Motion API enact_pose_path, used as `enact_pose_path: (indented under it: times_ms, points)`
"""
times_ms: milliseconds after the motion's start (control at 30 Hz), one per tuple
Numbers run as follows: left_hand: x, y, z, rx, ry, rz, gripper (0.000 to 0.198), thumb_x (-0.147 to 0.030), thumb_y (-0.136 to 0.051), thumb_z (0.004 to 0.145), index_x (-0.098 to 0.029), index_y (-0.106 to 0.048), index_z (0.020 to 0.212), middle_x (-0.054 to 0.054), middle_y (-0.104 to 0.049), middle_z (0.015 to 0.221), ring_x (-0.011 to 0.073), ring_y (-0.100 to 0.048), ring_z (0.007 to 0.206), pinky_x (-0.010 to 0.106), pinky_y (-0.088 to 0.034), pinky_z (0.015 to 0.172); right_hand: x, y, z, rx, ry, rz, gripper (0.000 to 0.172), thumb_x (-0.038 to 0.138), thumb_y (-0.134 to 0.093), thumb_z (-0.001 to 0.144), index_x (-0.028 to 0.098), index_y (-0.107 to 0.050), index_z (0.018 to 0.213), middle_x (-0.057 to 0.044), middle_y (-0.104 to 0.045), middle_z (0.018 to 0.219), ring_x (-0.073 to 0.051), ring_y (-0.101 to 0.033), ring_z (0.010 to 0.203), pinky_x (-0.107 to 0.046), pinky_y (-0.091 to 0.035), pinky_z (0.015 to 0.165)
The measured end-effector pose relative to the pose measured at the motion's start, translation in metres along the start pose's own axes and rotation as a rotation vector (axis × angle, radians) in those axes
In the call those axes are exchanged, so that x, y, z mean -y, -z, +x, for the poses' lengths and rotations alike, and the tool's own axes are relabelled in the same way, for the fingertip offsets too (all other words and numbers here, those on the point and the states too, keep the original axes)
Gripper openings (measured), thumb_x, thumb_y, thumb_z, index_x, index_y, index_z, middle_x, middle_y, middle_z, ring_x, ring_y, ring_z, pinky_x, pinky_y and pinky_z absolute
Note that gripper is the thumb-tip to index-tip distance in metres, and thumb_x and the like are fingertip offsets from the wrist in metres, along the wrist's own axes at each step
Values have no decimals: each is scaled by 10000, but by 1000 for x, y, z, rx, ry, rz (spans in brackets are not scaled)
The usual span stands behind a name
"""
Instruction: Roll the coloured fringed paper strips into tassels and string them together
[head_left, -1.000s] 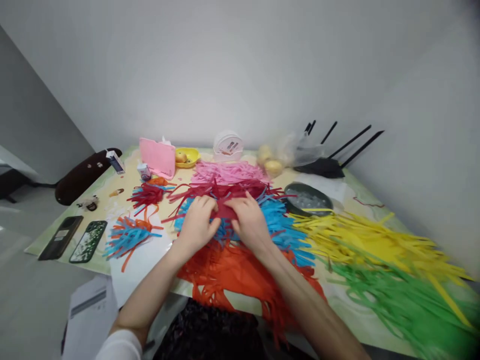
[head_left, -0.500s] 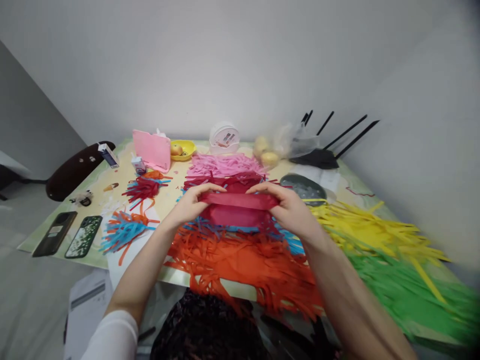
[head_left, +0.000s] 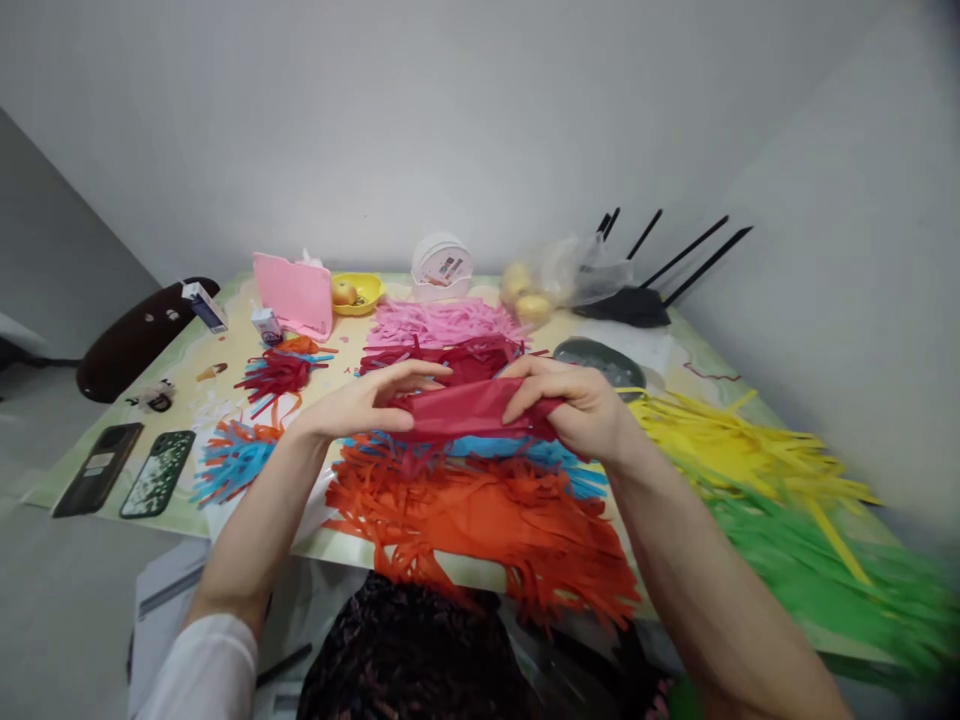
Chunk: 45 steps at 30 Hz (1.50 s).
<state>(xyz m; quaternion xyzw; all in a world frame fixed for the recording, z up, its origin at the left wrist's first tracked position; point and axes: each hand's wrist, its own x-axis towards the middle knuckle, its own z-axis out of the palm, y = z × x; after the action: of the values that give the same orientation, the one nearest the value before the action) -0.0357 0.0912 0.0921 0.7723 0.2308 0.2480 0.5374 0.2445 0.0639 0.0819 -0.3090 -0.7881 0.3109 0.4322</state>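
Note:
Between my hands stretches a strip of folded dark-red tissue paper (head_left: 463, 410), lifted over the table. My left hand (head_left: 367, 400) holds its left end, thumb below and fingers above. My right hand (head_left: 577, 400) pinches the paper farther in, with fingertips on its upper face and the right end by the palm. Behind lies more fringed dark-red paper (head_left: 469, 355), partly hidden by my fingers. Blue fringed paper (head_left: 495, 448) shows just beneath the strip, and an orange fringed sheet (head_left: 480, 515) lies nearest to me.
Pink fringed paper (head_left: 450, 322) lies farther back. Yellow (head_left: 731, 440) and green (head_left: 810, 560) fringed sheets are on the right. Tassels (head_left: 244, 460), two phones (head_left: 157, 475), a pink tablet case (head_left: 292, 293) and a yellow bowl (head_left: 358, 292) are on the left side.
My right hand's fingers have shifted inward along the red paper. The strip now looks narrower and more folded, and my left fingers have straightened somewhat. The view has shifted slightly.

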Motion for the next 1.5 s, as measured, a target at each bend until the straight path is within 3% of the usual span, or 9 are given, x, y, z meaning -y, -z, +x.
enact_pose_path:
  times_ms: [200,300,367,433,567,733,1033,1233,1500]
  points:
    - [-11,-7,19,22,306,184,320,-431,-681,775,-117,-637,735,-23,-535,650,90,-450,585,204,-350,549,9,13,1,140,95,-223,435,-5,-425,654,229,-768,783,-44,-679,998,-166,-662,910,-293,-524,828]
    - [-17,-5,22,22,324,301,326,-434,-672,762,-124,-614,682,-40,-470,599,80,-381,553,203,-287,509,12,35,3,382,32,-254,456,110,-553,805,261,-691,1212,-66,-641,1278,-221,-617,1157,-349,-487,982]
    - [-21,-5,23,5,317,395,324,-428,-667,761,-130,-603,652,-48,-431,573,77,-349,535,208,-253,493,14,42,7,470,-54,-251,642,272,-685,811,271,-511,1429,-79,-569,1416,-256,-563,1260,-357,-476,1008]
    - [-24,-7,25,-1,307,456,308,-411,-658,767,-133,-605,645,-52,-417,560,76,-337,523,212,-242,491,15,39,12,408,-144,-264,669,378,-735,785,257,-526,1409,-83,-620,1360,-259,-610,1193,-331,-510,927]
    - [-27,-9,28,8,289,526,318,-406,-624,796,-134,-613,630,-55,-398,531,74,-313,495,223,-221,485,13,12,23,290,-251,-370,173,352,-655,839,187,-704,851,-18,-713,748,-154,-628,650,-240,-441,577]
    - [-23,-6,30,0,292,592,337,-407,-623,799,-136,-601,599,-55,-371,510,75,-297,493,230,-211,487,14,1,27,286,-261,-397,288,334,-661,828,194,-560,599,41,-536,511,-95,-437,476,-224,-295,474]
    - [-23,0,30,40,344,507,360,-433,-616,797,-139,-577,594,-47,-391,533,75,-310,498,224,-226,473,16,13,23,356,-295,-367,260,384,-622,858,194,-634,680,23,-591,585,-118,-497,538,-233,-328,508]
    - [-20,-6,25,0,250,497,283,-376,-631,808,-141,-586,657,-56,-459,558,71,-373,504,205,-259,478,10,8,12,229,-308,-273,193,355,-638,830,190,-630,730,16,-607,633,-126,-525,563,-233,-374,515]
    - [8,-31,7,-246,190,-133,271,-306,-622,826,-143,-613,1042,-6,-665,672,117,-624,487,226,-460,526,5,-11,-13,-60,-408,164,203,339,-645,827,185,-712,941,-7,-662,703,-128,-605,549,-245,-489,525]
